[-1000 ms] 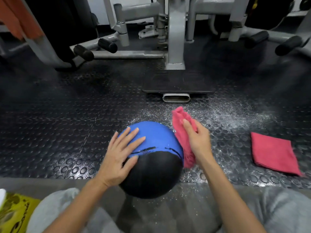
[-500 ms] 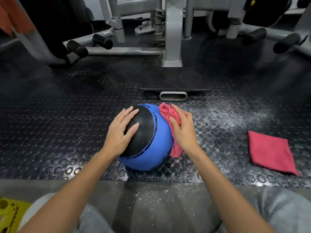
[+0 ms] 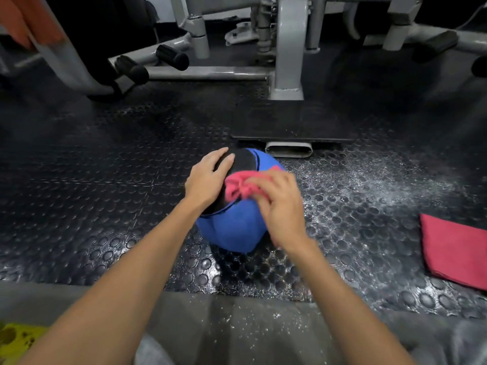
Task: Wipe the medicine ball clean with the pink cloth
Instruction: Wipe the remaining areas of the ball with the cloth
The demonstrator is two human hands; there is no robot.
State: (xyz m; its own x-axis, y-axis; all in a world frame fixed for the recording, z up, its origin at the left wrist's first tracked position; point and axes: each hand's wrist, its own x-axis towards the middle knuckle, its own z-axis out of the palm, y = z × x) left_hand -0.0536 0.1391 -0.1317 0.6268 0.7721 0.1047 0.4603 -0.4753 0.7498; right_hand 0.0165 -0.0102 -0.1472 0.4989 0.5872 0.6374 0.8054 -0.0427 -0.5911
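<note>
Head view showed the medicine ball (image 3: pixel 232 227) sitting on the studded rubber floor (image 3: pixel 105 206), near the foot of a grey machine frame (image 3: pixel 287 48). The left hand (image 3: pixel 207 180) lay on the ball's black panel, its grip spread, with the fingers straight and flat. The right hand (image 3: pixel 282 206) was blurred. Its grip was curled over the bunched pink cloth (image 3: pixel 239 187), pressing it onto the top of the ball, and the hand hid most of the cloth. A red cloth (image 3: pixel 453 248) lay flat well to the right, cut off by the edge. A yellow object (image 3: pixel 15 338) in the lower left corner was cropped and could not be made out.
</note>
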